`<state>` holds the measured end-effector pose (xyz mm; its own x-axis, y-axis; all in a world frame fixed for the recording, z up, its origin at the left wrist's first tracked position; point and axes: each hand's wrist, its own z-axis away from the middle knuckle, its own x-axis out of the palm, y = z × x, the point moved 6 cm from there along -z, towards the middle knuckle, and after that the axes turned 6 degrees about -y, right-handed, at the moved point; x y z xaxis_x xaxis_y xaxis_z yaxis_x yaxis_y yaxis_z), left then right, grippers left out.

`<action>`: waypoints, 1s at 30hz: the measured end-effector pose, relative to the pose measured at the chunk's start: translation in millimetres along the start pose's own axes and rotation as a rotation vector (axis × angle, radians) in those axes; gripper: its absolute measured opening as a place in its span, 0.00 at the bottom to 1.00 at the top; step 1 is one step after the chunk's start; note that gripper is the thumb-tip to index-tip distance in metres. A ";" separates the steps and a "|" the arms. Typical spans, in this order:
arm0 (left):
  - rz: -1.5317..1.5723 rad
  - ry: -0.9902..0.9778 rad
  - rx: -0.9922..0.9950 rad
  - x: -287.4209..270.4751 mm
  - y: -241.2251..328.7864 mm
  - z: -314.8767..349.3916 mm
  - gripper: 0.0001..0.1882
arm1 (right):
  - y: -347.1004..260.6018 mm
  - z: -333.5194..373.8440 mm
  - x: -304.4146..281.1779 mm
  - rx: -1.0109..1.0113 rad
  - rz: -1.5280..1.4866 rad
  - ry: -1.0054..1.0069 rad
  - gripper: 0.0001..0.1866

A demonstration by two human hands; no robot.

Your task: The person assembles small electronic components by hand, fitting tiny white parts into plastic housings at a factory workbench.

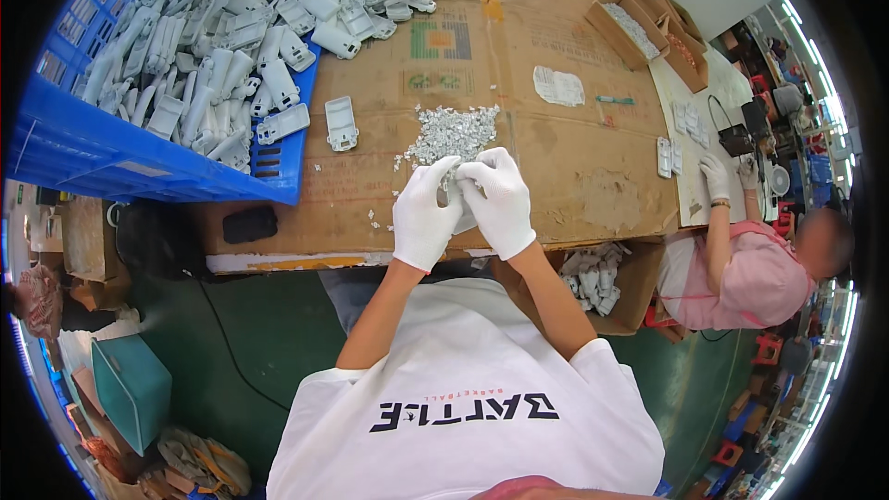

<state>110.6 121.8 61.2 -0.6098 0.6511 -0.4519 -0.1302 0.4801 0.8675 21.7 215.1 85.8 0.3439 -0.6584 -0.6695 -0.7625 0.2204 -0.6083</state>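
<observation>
Both my hands wear white gloves and meet over the near edge of a cardboard-covered table. My left hand and my right hand close their fingers on a white plastic housing, mostly hidden between them. Just beyond my fingertips lies a heap of small white-grey parts, with a few strays to its left. One more white plastic housing rests by itself on the cardboard, left of the heap.
A blue crate piled with white housings fills the far left. Small-part boxes stand at the far right. Below the table edge sits a carton of white pieces. A co-worker in pink works at the right. A black case lies near left.
</observation>
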 end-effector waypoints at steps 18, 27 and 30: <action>0.160 -0.035 -0.015 -2.6 5.3 -1.8 0.20 | 27.6 -1.2 7.4 0.484 -0.389 -0.159 0.16; 0.201 0.007 -0.072 -1.2 -0.1 -1.7 0.13 | 0.9 18.8 8.4 0.247 -0.110 0.016 0.10; 0.202 -0.009 -0.098 -6.0 5.8 -0.3 0.09 | -6.5 17.8 2.1 0.149 -0.026 0.009 0.08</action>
<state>113.2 120.4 69.0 -0.6246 0.7334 -0.2684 -0.0819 0.2803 0.9564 37.1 225.2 80.7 0.3569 -0.6718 -0.6491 -0.6633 0.3071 -0.6825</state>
